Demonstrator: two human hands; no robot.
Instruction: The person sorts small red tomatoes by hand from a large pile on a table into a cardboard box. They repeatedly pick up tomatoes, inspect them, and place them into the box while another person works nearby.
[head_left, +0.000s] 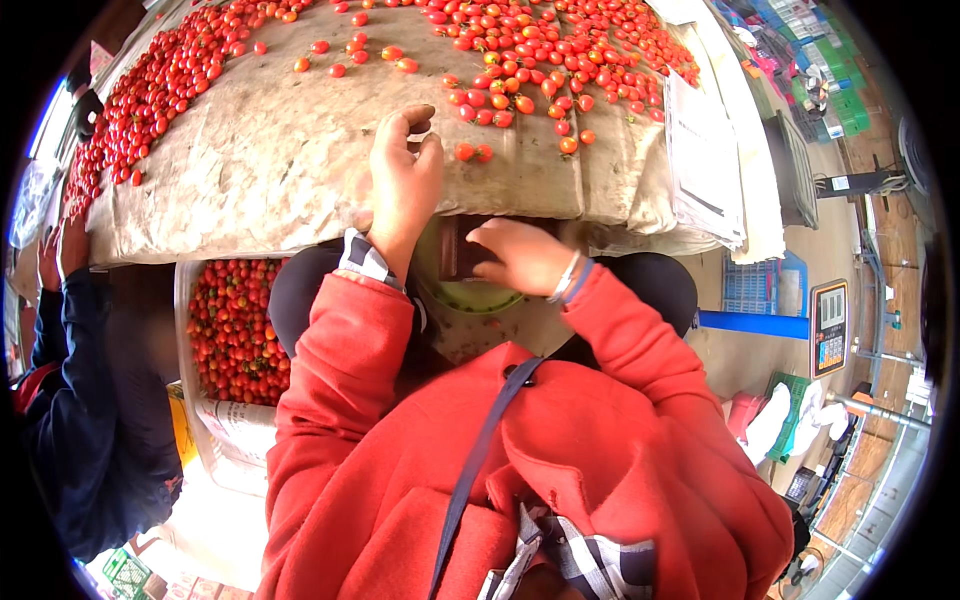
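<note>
Red cherry tomatoes (555, 60) lie scattered over a cloth-covered table (285, 157), with a further heap (180, 75) along its left side. Over the cloth near the front edge is my left hand (409, 161), its fingers curled and nothing visible between them. Beyond the table edge, on my side, my right hand (521, 255) hangs above a dark brown box (459, 251) that sits over a green round basin (480, 298). The right fingers are bent and slightly blurred; whether they touch the box cannot be told. Two tomatoes (475, 153) lie just right of my left hand.
A clear plastic crate (184, 337) full of tomatoes stands left of my legs. A co-worker's hands (71, 247) rest at the table's left end, and a dark-gloved hand (88, 112) is farther back. Papers (701, 157) hang at the right edge; a digital scale (829, 328) stands beyond.
</note>
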